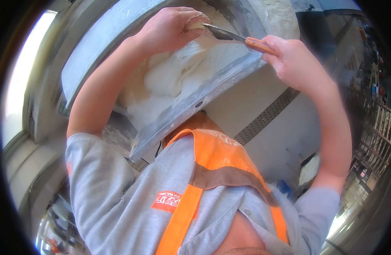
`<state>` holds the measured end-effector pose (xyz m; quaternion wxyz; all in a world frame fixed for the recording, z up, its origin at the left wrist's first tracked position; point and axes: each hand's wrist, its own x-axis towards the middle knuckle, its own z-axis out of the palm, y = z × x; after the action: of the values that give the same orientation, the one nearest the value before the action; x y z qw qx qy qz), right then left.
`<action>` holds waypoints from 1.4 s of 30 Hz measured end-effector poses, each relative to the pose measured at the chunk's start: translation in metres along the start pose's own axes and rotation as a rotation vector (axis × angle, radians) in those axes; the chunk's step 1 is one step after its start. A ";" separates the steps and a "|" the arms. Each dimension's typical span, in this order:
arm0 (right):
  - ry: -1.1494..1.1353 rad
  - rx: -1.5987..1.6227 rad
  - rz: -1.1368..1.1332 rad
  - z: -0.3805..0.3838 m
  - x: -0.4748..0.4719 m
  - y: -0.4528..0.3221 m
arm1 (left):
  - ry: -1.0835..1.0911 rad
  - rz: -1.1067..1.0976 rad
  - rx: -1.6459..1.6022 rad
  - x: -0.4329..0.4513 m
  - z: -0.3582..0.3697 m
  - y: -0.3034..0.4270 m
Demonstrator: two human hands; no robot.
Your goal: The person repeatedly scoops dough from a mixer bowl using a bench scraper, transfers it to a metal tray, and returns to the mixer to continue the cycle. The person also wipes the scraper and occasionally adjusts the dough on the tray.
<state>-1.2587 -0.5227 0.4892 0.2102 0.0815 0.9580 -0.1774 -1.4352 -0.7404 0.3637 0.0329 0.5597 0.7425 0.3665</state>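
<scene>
My right hand [289,60] grips the wooden handle [261,46] of a metal-bladed scraper or knife. Its blade [230,34] points left, and the tip meets the fingers of my left hand [174,30]. Those fingers are curled and smeared with white dough; they appear closed on a bit of it beside the blade tip. Below both hands, a large, soft mass of pale dough [170,75] lies in folds inside a metal trough. The trough's straight near rim [198,103] runs diagonally in front of my body, dusted with flour.
Another pale dough mass [280,19] is at the top right. A curved metal wall [96,54] rises on the left near a bright window [26,76]. A perforated dark strip [265,114] crosses the pale surface below the trough. Slatted racks [375,137] stand far right.
</scene>
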 end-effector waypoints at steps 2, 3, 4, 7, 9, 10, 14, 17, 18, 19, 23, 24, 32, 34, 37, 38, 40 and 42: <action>-0.018 0.093 0.035 0.000 -0.009 0.011 | -0.049 -0.363 -0.238 -0.013 -0.004 0.000; -0.022 0.152 0.054 0.002 -0.015 0.019 | -0.005 -0.459 -0.398 -0.029 -0.001 -0.012; -0.023 0.208 0.083 0.005 -0.022 0.025 | 0.037 -0.546 -0.565 -0.049 0.011 -0.028; 0.122 0.428 0.038 0.035 -0.038 0.049 | -0.045 -0.716 -0.817 -0.072 0.040 -0.028; 0.238 0.495 0.086 0.049 -0.047 0.053 | 0.079 -0.805 -1.129 -0.079 0.042 -0.027; 0.297 0.544 0.100 0.058 -0.052 0.051 | 0.140 -0.791 -1.165 -0.079 0.041 -0.029; 0.518 0.598 0.068 0.085 -0.062 0.041 | 0.315 -0.422 -0.819 -0.051 0.027 -0.006; 0.625 0.614 -0.042 0.096 -0.060 0.034 | 0.209 -0.188 -0.601 -0.012 0.034 0.034; 0.646 0.593 -0.081 0.095 -0.061 0.031 | 0.113 -0.234 -0.624 0.002 0.044 0.042; 0.668 0.576 -0.121 0.094 -0.062 0.030 | 0.015 -0.280 -0.643 0.011 0.050 0.045; 0.723 0.603 -0.074 0.084 -0.070 0.037 | -0.184 -0.462 -0.682 0.035 0.054 0.032; 0.728 0.626 -0.057 0.083 -0.071 0.037 | -0.155 -0.421 -0.684 0.032 0.060 0.023; 0.895 1.103 0.187 0.057 -0.098 0.055 | -0.044 -0.379 -0.165 -0.012 0.075 -0.041; 0.812 1.215 0.253 0.061 -0.091 0.053 | -0.041 -0.238 0.260 0.000 0.062 0.004; 0.725 1.386 0.258 0.071 -0.087 0.060 | 0.163 0.026 0.374 0.038 0.019 0.049; 0.699 1.461 0.226 0.074 -0.084 0.063 | 0.260 0.111 0.332 0.046 0.007 0.059; 0.649 1.575 0.153 0.080 -0.085 0.063 | 0.426 -0.206 -0.449 0.073 0.012 0.107; 0.670 1.656 0.096 0.089 -0.084 0.056 | 0.299 -0.158 -0.313 0.077 0.025 0.093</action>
<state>-1.1369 -0.5113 0.4326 -0.1999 0.2945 0.5294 -0.7701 -1.3777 -0.6526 0.4273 0.0376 0.4274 0.7147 0.5524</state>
